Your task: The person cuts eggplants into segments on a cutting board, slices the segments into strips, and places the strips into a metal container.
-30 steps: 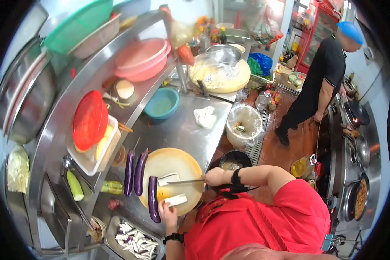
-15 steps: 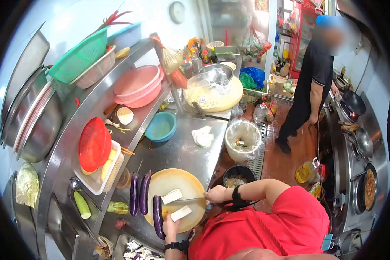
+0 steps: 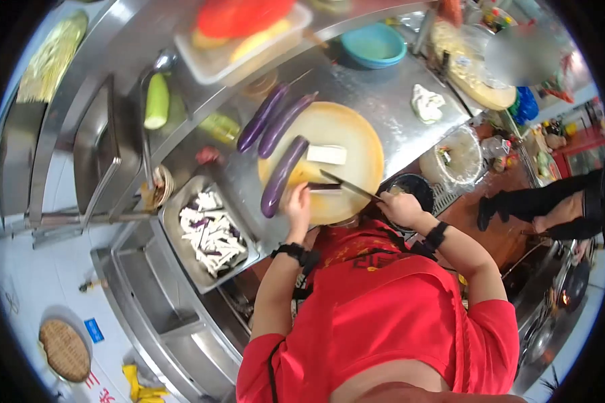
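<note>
My right hand [image 3: 402,207] is wrapped round the handle of a kitchen knife [image 3: 351,184], its blade lying over the round cutting board [image 3: 363,144]. The fingertips of my left hand [image 3: 297,208] grip the near end of a piece of eggplant [image 3: 325,188] with dark skin showing, close to the blade. Another piece of eggplant [image 3: 327,154] rests on the board, white cut side up. A longer eggplant [image 3: 284,176] lies over the board's left edge. Two whole eggplants [image 3: 262,118] [image 3: 286,125] lie beyond it, one partly over the rim.
A steel pan [image 3: 252,258] of cut eggplant strips stands at the left, above a sink [image 3: 141,252]. Behind are a blue basin [image 3: 374,47] and a white cloth-like bundle [image 3: 427,104]. A lined bin [image 3: 452,158] stands right of the counter. Another person's legs [image 3: 538,208] show farther right.
The view has swung down and left, bringing more of the steel pan into sight. The nearer eggplant piece now shows dark skin instead of a white face, with my left fingers at its end.
</note>
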`<state>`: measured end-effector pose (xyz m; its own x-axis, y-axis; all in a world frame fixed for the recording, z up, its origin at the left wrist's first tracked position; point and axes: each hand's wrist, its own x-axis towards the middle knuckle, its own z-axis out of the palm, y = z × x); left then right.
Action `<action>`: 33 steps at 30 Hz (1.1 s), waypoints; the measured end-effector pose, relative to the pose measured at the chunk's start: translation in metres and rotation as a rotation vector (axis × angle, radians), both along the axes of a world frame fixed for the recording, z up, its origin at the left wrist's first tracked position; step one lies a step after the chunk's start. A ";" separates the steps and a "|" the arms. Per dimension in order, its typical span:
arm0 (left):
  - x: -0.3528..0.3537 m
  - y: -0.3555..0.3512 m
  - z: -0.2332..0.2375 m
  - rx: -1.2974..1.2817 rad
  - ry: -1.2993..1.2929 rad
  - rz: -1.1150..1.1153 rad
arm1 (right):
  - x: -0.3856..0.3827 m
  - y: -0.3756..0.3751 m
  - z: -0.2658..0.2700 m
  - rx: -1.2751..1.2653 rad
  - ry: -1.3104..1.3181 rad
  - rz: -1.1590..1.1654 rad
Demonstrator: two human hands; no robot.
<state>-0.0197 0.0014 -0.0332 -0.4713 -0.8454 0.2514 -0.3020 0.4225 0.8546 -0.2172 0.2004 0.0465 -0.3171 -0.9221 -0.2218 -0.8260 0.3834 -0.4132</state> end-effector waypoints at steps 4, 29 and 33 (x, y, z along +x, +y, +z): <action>-0.002 0.009 -0.029 0.221 0.144 0.157 | -0.002 0.006 -0.006 0.036 0.009 0.121; -0.003 0.010 -0.019 0.490 0.357 0.138 | 0.000 -0.041 0.041 0.125 0.015 0.273; -0.001 0.007 -0.028 0.510 0.357 0.121 | -0.002 -0.049 0.042 0.147 -0.003 0.281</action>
